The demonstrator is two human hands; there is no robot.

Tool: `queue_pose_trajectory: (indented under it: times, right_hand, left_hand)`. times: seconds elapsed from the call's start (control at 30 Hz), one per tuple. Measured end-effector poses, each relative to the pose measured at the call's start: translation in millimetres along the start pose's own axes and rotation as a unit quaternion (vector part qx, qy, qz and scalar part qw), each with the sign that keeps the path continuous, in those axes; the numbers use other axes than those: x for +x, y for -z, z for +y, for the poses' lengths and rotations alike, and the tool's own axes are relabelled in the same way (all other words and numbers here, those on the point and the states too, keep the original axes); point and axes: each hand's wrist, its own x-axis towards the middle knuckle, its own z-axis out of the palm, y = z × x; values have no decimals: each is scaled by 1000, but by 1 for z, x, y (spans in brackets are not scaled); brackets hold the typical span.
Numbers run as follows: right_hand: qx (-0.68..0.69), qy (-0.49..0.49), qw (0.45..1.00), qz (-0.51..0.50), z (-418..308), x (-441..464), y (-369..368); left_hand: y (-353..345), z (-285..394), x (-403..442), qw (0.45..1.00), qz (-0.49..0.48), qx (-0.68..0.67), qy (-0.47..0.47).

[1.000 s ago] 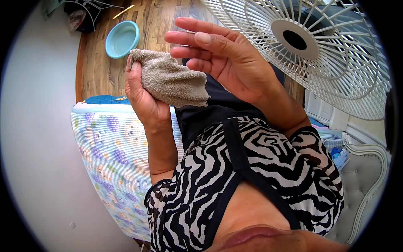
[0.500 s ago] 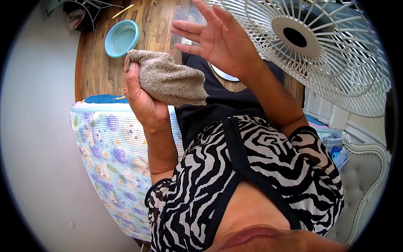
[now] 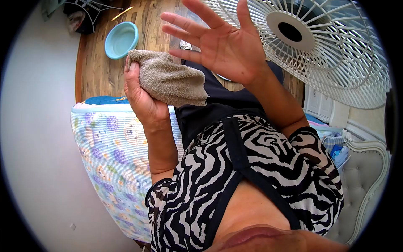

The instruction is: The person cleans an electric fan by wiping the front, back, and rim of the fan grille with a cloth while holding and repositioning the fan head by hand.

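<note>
My left hand (image 3: pixel 142 98) is closed on a beige terry cloth (image 3: pixel 170 77), its thumb pressed on the near side of the fabric. The cloth is bunched at the grip and its loose end sticks out to the right, over my dark trousers. The fingers behind the cloth are mostly hidden. My right hand (image 3: pixel 228 46) is raised to the right of the cloth, palm towards me, with fingers and thumb spread. It holds nothing. Its little finger appears close to the upper edge of the cloth; whether they touch I cannot tell.
A white fan (image 3: pixel 294 31) stands close by my right hand and forearm. On the wooden floor (image 3: pixel 153 33) sits a light-blue basin (image 3: pixel 121 40). A flowered quilted bedcover (image 3: pixel 121 155) lies at left, and a grey tufted headboard (image 3: pixel 363 180) at right.
My right hand has shifted slightly right and down, with its palm turned more towards me and its fingers spread wider. My left hand and the cloth stay nearly still.
</note>
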Motion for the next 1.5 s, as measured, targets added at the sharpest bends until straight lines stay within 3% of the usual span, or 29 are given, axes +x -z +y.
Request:
queue_pose_trajectory:
  times: [0.07, 0.1, 0.17, 0.27, 0.37, 0.47, 0.87, 0.93, 1.0, 1.07, 1.13, 1.2, 1.27, 1.4, 1.5]
  right_hand:
    - [155, 10, 987, -27, 0, -4, 10]
    - [15, 25, 999, 15, 1, -4, 5]
    - [-263, 51, 958, 99, 6, -4, -12]
    - [-152, 53, 983, 93, 6, -12, -16]
    - [-39, -3, 999, -1, -1, -10, -7]
    - [-132, -5, 991, 18, 1, -11, -15]
    - [-187, 64, 980, 12, 15, -21, -18]
    - [-260, 99, 961, 11, 14, -25, -12]
    - [-414, 91, 906, 21, 10, -29, -21]
    - [-313, 40, 948, -32, 36, -33, -49]
    - [-282, -153, 939, -128, 46, -40, -81]
    - [-246, -198, 927, -200, 78, -44, -92]
    - [-135, -216, 940, -226, 104, -44, -96]
    - [31, -241, 954, -176, 125, -36, -125]
    - [12, -241, 959, -150, 128, -22, -141]
  left_hand:
    - [-1, 0, -2, 1000, -4, 7, -3]
    - [-2, -1, -3, 1000, -6, 3, 0]
    - [-4, -1, -5, 1000, -7, -7, 7]
    - [-4, -3, -7, 1000, -3, -3, 3]
    - [-5, -3, -8, 1000, -18, -3, 8]
    - [-4, -4, -7, 999, -15, -15, 24]
    - [-11, -4, -12, 999, -27, 6, 23]
    - [-10, -6, -11, 999, -28, -7, 41]
    - [-12, -7, -9, 997, -25, -16, 65]
    - [-12, -7, -17, 996, -77, 2, 54]
    - [-9, -10, -7, 993, -45, 12, 105]
    - [-14, -17, -10, 995, -62, 11, 83]
    - [-18, -19, -13, 993, -86, 13, 81]
    - [-14, -22, -15, 992, -95, 10, 86]
    - [-14, -23, -19, 993, -80, 16, 89]
